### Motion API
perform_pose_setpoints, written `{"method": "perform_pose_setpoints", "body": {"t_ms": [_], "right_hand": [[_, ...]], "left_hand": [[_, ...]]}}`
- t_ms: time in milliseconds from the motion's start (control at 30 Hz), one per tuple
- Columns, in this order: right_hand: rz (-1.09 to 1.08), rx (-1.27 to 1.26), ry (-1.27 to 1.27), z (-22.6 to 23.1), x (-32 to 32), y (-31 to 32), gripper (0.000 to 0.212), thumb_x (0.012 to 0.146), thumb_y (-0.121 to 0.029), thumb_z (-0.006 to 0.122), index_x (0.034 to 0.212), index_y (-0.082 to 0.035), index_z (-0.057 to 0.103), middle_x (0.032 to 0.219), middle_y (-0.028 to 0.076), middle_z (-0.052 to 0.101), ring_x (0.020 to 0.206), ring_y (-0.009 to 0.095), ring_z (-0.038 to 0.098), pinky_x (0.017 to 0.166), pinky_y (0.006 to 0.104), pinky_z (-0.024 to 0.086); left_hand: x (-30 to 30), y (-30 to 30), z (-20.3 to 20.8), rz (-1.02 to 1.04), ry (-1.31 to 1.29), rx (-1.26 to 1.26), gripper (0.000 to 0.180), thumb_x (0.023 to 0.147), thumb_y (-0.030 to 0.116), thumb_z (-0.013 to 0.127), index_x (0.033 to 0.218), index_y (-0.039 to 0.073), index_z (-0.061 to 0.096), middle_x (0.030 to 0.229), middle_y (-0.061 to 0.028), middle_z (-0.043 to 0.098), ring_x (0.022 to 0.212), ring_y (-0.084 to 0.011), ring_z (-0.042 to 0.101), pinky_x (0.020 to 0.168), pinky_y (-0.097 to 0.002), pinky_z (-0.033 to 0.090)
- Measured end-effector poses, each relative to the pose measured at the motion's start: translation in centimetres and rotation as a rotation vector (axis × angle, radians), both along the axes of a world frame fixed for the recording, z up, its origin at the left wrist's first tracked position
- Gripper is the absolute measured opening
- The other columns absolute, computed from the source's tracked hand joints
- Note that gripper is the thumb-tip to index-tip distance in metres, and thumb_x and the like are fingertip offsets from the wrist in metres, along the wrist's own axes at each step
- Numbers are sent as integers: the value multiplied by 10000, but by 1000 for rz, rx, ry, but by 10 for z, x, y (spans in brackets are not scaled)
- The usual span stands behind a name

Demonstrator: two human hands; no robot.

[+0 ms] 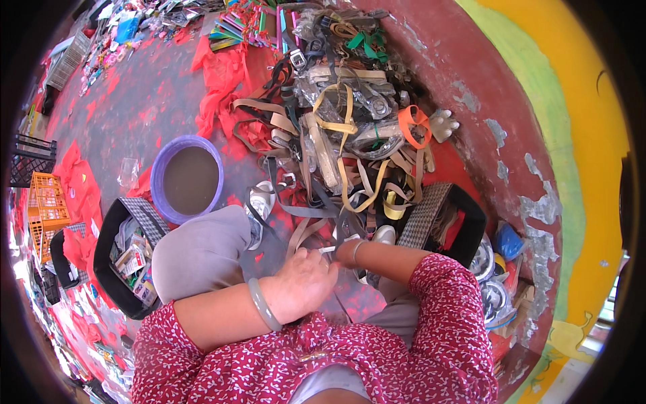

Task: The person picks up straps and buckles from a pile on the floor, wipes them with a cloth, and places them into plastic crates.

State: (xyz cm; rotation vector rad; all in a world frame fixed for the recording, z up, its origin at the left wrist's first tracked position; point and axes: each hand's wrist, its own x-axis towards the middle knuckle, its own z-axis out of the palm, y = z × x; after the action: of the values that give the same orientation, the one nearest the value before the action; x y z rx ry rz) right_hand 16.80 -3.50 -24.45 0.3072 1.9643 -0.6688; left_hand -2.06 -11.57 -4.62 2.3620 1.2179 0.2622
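Note:
My left hand (304, 281) is closed, its fingers curled in front of my body, with a bangle on the wrist. At its fingertips a short white piece (328, 249) pokes out, too small to name. Close against it is my right hand (346, 254), bent downward so that its fingers are mostly hidden. Just beyond the hands a dark strap (347, 223) hangs down from the heap. That tangled heap of belts (350, 135) has tan, yellow and black straps, some in clear plastic. An orange rolled belt (414, 126) lies on its right side.
Left of my knee stands a purple-rimmed tub (159, 176) of murky liquid. Black boxes with checked flaps flank me, a left box (108, 250) and a right box (472, 222). An orange crate (47, 209) is far left; a peeling wall (518, 135) rises on the right.

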Motion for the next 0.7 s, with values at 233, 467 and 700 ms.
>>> {"method": "perform_pose_setpoints", "body": {"t_ms": [233,467,700], "right_hand": [[-108,286,124,54,-40,199,324,648,-390,648,780,-97,689,763,116,654,709,283,617,680,372,480],[-1014,787,343,17,-25,374,958,609,-466,722,1362,-103,255,1377,185,283,1233,320,351,1002,355,326],[-1039,934,119,-28,-39,377,962,572,-498,711,1343,-119,278,1349,156,338,1247,301,336,995,379,332]], "left_hand": [[-10,16,10,37,35,-18,335,724,141,511,1024,-1,559,823,-103,563,890,-237,522,729,-327,393],[-26,45,14,24,150,-121,401,719,140,522,1083,-30,529,937,-153,567,978,-270,511,778,-337,391],[-27,69,6,3,158,-179,427,728,141,514,1117,-33,516,973,-198,559,1003,-306,507,819,-397,403]]}}
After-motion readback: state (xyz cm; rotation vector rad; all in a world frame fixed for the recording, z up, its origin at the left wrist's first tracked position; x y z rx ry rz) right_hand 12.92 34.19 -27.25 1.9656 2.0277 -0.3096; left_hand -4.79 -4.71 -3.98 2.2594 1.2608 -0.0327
